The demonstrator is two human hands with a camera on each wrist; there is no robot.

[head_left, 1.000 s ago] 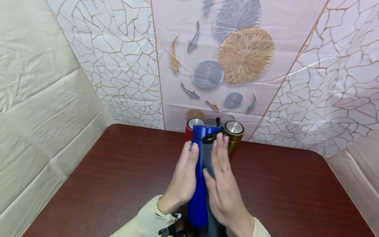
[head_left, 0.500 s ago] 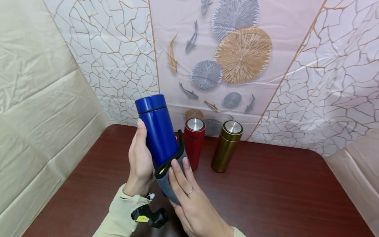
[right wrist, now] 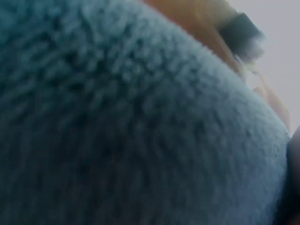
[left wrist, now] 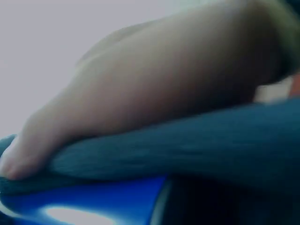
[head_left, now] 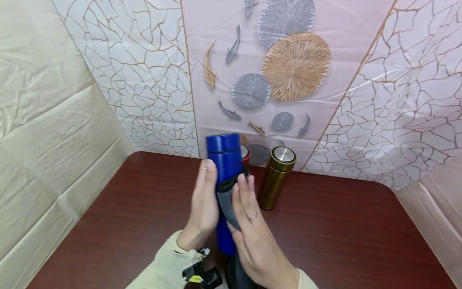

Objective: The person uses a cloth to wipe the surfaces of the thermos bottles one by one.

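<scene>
A blue bottle with a blue lid stands tilted in the air over the table. My left hand grips it from the left side, thumb near the lid. My right hand holds a grey cloth with a black edge against the bottle's right side, its fingers lying long over it. In the left wrist view the cloth lies over the shiny blue bottle. Fuzzy cloth fills most of the right wrist view.
Behind the blue bottle stands a red bottle, mostly hidden. A gold-brown bottle with a silver-topped lid stands to its right. The dark wooden table meets a patterned hanging cloth at the back.
Both hands carried the blue bottle left and raised it, then brought it partway back right, now partly covering the red bottle. The cloth has shifted along the bottle's side.
</scene>
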